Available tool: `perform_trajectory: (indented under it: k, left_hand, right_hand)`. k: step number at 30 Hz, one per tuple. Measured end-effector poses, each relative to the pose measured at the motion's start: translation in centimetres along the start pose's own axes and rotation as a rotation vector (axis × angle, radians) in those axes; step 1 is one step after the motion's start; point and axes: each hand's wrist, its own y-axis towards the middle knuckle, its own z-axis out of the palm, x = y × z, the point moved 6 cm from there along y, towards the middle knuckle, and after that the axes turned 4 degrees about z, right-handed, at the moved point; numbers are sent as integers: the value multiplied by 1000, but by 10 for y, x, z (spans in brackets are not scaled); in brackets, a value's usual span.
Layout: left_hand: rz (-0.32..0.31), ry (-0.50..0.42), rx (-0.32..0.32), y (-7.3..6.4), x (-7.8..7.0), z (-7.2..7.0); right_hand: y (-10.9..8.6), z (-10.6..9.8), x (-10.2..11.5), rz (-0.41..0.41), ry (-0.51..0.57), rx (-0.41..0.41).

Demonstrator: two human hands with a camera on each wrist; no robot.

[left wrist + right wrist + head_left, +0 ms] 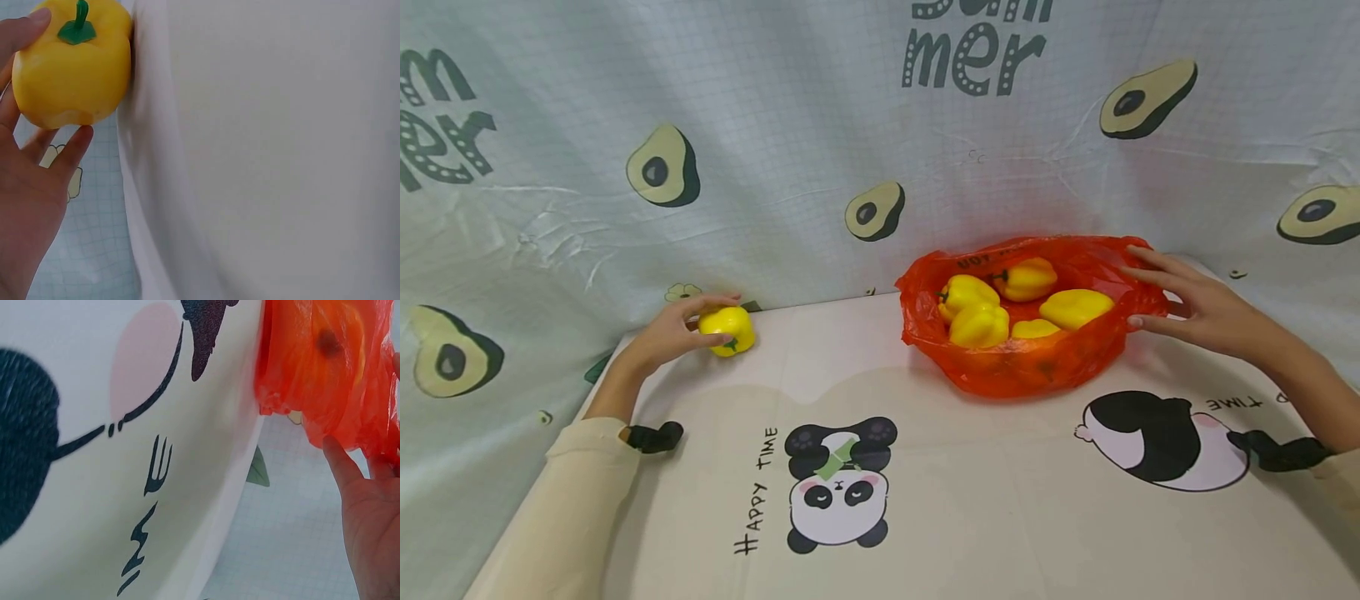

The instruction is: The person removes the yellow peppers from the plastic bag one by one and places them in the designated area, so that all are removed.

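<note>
Cream sleeves come in lowest at both sides, reaching over a pale surface printed with pandas. At the far left of it, the left hand grips a single yellow bell pepper, thumb on the near side by the green stem and fingers wrapped round the other side. Whether that pepper bears on the surface or is just off it, I cannot tell. Well apart, toward the right, a red plastic bag stands with its mouth wide; five more yellow peppers show inside. The right hand has its thumb and fingers spread apart, touching the bag's right side near the rim.

By the look of it, the step in hand is grasping the lone pepper while the bag is steadied. If it is to join the others, the next move calls for a secure hold on its smooth, rounded body, enough lift to clear the rim, and the bag's soft walls kept from folding inward.
</note>
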Motion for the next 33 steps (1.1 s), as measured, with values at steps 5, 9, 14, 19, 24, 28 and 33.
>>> perform_trajectory:
  k: [5,9,14,19,24,28,33]
  left_hand:
    - [-8,-3,6,0,2,0]
    - [16,-11,10,-1,0,1]
    - [49,-27,38,-1,-1,3]
    - [21,-40,61,0,3,2]
    - [4,-49,74,0,5,0]
    - [-9,-58,89,0,5,-1]
    - [-29,-53,107,0,4,-1]
  right_hand:
    - [1,0,1,-2,-5,1]
    - [1,0,3,-10,-8,2]
    - [1,1,4,-19,-2,2]
    - [2,-1,5,-44,-16,4]
    - [2,-3,6,-62,-61,-18]
    - [2,-5,8,-75,-78,-41]
    - [3,-6,7,-43,-46,-16]
